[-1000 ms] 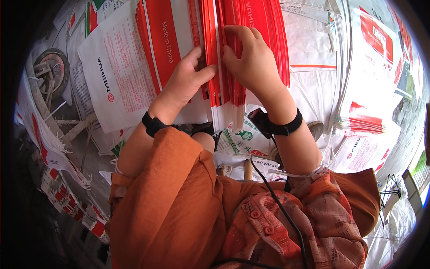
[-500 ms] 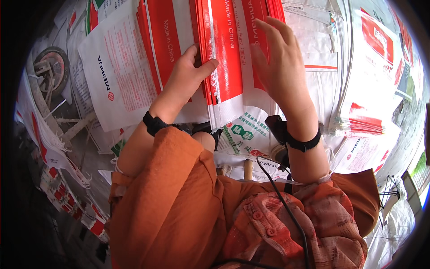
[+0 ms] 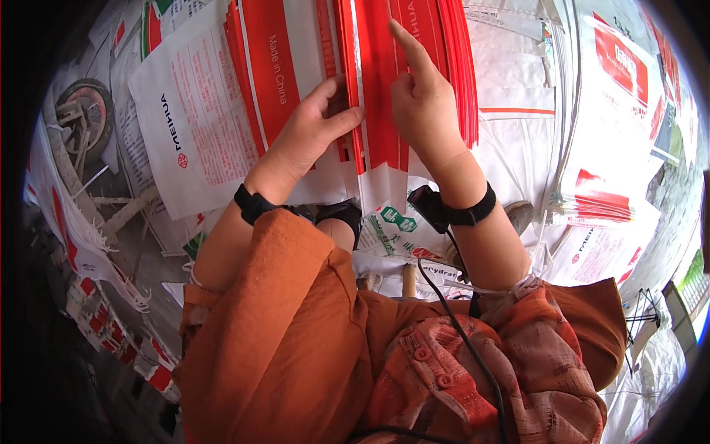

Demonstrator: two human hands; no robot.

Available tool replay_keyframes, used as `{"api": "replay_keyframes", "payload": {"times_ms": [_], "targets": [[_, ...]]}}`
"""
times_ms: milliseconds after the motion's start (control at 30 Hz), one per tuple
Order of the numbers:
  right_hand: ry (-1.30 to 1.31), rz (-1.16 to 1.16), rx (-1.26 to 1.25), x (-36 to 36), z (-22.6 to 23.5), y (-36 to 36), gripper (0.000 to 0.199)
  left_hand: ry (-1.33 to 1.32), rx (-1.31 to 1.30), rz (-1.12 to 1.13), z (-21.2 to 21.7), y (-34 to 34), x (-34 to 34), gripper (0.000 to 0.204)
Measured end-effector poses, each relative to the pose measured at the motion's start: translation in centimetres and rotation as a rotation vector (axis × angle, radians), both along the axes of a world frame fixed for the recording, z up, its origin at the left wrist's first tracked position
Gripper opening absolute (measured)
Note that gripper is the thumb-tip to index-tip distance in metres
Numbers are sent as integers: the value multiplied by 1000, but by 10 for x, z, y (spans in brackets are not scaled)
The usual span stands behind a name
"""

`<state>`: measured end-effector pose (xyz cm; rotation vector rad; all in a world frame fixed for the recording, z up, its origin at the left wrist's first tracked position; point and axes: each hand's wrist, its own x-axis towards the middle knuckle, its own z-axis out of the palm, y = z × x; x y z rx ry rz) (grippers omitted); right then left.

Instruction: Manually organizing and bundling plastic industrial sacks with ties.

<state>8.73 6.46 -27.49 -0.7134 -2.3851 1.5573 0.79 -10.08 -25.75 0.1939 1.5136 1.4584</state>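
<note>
Red and white woven sacks lie folded in front of me. My left hand (image 3: 316,127) is closed on the near part of a folded sack (image 3: 358,137), thumb on its edge and the other fingers partly hidden behind it. My right hand (image 3: 427,103) rests over the red face of the sacks to the right. Its index finger is stretched forward and its thumb stands apart, while the remaining fingers are curled and partly hidden. To the right of that hand, a thick stack of red sacks (image 3: 462,81) fans out its edges.
A flat white sack (image 3: 185,133) with red print spreads to the left. Beyond it stands a small wheel (image 3: 87,118) on a rusty frame. More sacks (image 3: 603,196) are piled at the right. A black cable (image 3: 473,340) runs down over my clothing.
My right hand has moved left and inward over the red sacks, its fingers going from spread to mostly curled. The sack at my left hand has turned, showing more red folds on the right.
</note>
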Motion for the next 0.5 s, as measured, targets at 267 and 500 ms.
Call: {"api": "replay_keyframes", "payload": {"times_ms": [267, 500], "targets": [[34, 58, 136, -4, 4, -5, 29, 40, -3, -25, -8, -6, 1, 58], [-35, -46, -84, 0, 2, 3, 30, 58, 44, -51, -4, 1, 1, 59]]}}
